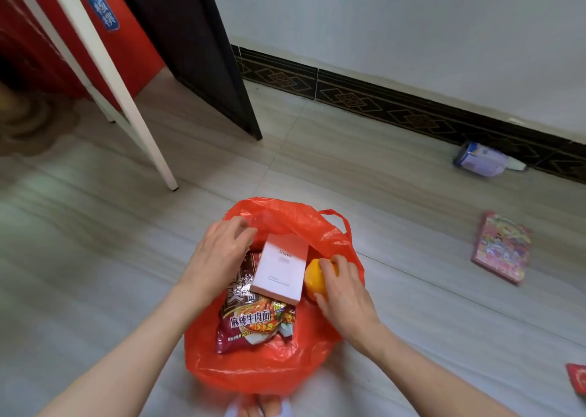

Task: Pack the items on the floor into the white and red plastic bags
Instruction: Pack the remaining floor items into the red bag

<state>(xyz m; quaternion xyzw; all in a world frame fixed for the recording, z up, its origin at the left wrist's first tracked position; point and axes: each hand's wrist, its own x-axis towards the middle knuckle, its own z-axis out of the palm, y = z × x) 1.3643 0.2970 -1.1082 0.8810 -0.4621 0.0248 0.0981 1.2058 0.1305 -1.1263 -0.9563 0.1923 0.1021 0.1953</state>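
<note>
A red plastic bag (pixel 269 366) lies open on the floor in front of me. Inside it a dark red noodle packet (pixel 257 324) lies flat, with a pale pink box (pixel 280 269) on top. My right hand (pixel 344 293) grips an orange (pixel 314 278) at the bag's right side, beside the box. My left hand (pixel 218 251) pinches the bag's far left rim, holding the mouth open. A bit of white plastic (pixel 231 412) shows at the bottom edge.
A colourful flat packet (pixel 501 247) lies on the floor to the right, and a red item (pixel 578 381) at the right edge. A blue-white can (pixel 478 161) lies by the patterned skirting. A white table leg (pixel 165 169) and a dark door (pixel 222 67) stand behind.
</note>
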